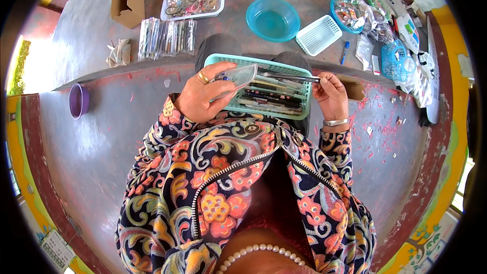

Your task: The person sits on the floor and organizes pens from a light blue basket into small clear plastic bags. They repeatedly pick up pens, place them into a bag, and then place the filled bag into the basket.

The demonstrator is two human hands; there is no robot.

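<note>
A pale green plastic basket [293, 115] rests on my lap, with several slim pens [271, 96] lying lengthwise in it. My left hand [208, 90], a ring on one finger, is closed on a clear plastic pouch [242, 77] over the basket's left part. The pouch's mouth points right; what is inside is hard to make out. Above the basket's right rim, my right hand [331, 95] pinches the end of a dark pen [294, 77] between thumb and fingers. The pen's other end reaches left towards the pouch; whether it enters cannot be seen clearly.
On the grey ledge ahead stand a blue basin [273, 19], a white basket [318, 35], packs of pens in clear sleeves [166, 39], a tray of small goods [193, 1] and a cardboard box [128, 7]. Filled baskets [348, 14] crowd the right. A purple bucket [79, 101] stands left.
</note>
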